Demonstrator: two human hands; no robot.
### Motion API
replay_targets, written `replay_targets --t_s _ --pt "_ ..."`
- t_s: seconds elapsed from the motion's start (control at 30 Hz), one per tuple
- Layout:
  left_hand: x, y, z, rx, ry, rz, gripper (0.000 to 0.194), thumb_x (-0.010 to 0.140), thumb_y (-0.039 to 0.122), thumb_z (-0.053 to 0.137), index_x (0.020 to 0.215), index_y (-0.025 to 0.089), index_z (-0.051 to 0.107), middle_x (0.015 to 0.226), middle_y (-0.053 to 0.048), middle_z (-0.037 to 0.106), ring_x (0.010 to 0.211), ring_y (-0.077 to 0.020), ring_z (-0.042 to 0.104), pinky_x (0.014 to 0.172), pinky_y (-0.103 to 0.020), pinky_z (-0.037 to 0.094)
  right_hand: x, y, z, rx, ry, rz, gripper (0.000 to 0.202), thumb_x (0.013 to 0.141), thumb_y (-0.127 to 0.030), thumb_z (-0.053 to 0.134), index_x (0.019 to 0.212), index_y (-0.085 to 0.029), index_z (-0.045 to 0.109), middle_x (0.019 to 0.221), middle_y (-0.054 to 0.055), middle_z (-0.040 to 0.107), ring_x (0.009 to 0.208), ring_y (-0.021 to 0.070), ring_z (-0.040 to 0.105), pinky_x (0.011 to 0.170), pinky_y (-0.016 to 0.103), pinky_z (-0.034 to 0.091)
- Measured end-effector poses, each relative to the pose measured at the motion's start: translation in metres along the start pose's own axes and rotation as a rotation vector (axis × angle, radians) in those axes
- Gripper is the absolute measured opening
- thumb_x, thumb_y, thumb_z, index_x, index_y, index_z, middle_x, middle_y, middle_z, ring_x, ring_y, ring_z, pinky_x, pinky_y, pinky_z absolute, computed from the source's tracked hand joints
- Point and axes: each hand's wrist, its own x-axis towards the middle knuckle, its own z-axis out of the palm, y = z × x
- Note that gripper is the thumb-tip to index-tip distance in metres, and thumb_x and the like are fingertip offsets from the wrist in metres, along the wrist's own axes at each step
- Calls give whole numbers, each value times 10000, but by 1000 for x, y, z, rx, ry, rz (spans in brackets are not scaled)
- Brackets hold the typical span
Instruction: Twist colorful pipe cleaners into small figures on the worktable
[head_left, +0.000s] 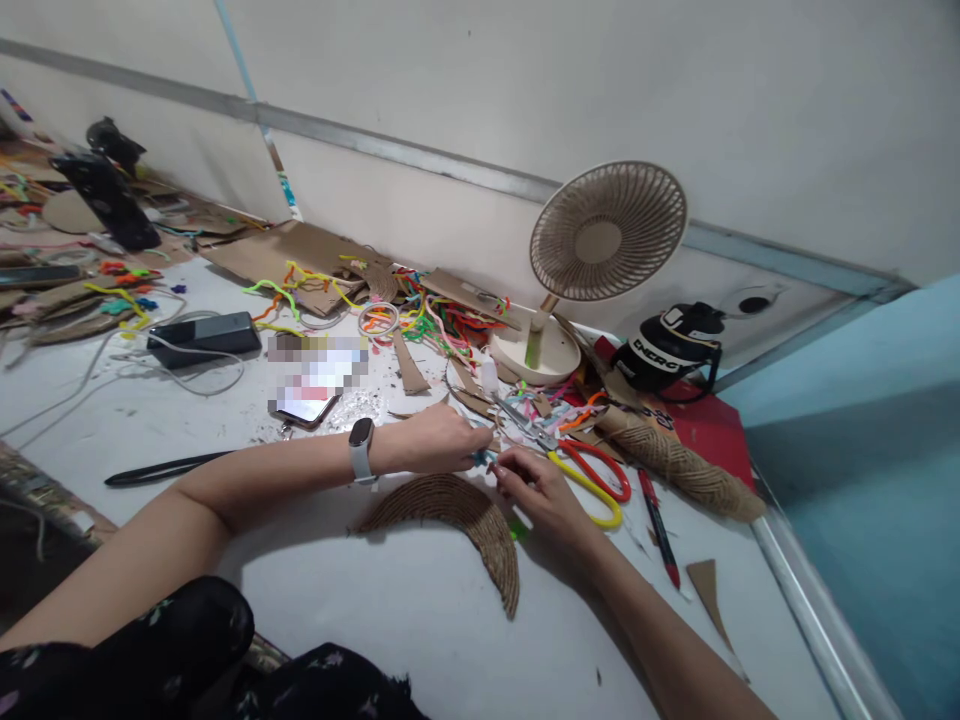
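Observation:
My left hand (439,437), with a watch on its wrist, is closed around one side of a small blue pipe cleaner (481,458). Facing it, my right hand (536,490) pinches the same piece between thumb and fingers. Most of the pipe cleaner is hidden by the fingers. Just below both hands, a crescent-shaped piece covered in jute twine (450,500) lies flat on the white table (360,620). A bright green bit (517,528) shows beside the right hand. Scissors with red and yellow handles (592,480) lie to the right of that hand.
A small fan (609,232) stands behind the hands, near a black jug (667,350). A twine roll (682,465) and red marker (660,530) lie right. Pipe cleaners (435,325) and cardboard (300,260) pile up behind. A phone (311,390) and black power bank (204,338) are left.

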Motion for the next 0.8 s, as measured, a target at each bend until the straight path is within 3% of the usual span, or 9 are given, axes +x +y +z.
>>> replay_targets --t_s 0.13,0.23,0.5,0.6,0.7,0.73,0.8 --pt "1 3 0 18 -47 10 182 832 229 508 975 144 582 618 -52 658 536 -169 600 551 -258 405 -3 -2 1 161 -109 33 163 896 -306 415 853 -204 534 703 17 557 651 160 527 624 284 413" --pt "0 5 1 21 -33 31 185 853 238 487 988 145 573 600 -41 648 523 -159 596 544 -248 406 -3 -2 3 232 -104 55 147 877 -257 394 833 -202 524 696 14 555 636 158 516 605 284 404" --pt "-3 3 8 -118 91 129 158 871 239 469 990 175 551 635 -10 636 568 -139 595 637 -260 447 -6 -7 3 115 -131 25 201 906 -335 407 769 -208 481 671 -17 487 604 135 436 573 266 357" --pt "-1 0 5 -94 90 122 293 832 234 513 1114 156 522 755 -50 670 715 -181 629 713 -299 464 -6 -3 6 158 -49 27 192 907 -358 404 808 -213 482 697 -7 490 608 138 433 559 263 365" --pt "0 1 -3 -96 230 191 524 783 248 558 1279 153 420 1172 -129 602 1096 -233 537 943 -375 400 -3 4 8 272 114 72 216 908 -393 385 788 -221 435 628 -31 442 533 126 399 494 249 345" --pt "0 3 -6 -113 300 189 535 781 258 555 1288 159 416 1244 -133 556 1163 -242 483 992 -396 360 -3 6 9 292 170 74 226 907 -403 384 779 -221 424 615 -39 429 513 119 384 476 242 332" --pt "-2 7 -10 -187 417 88 396 802 287 528 1174 153 506 1165 -128 582 1112 -247 494 970 -404 368 -2 8 9 298 271 57 236 908 -409 384 776 -217 424 614 -45 425 495 107 367 458 232 313"
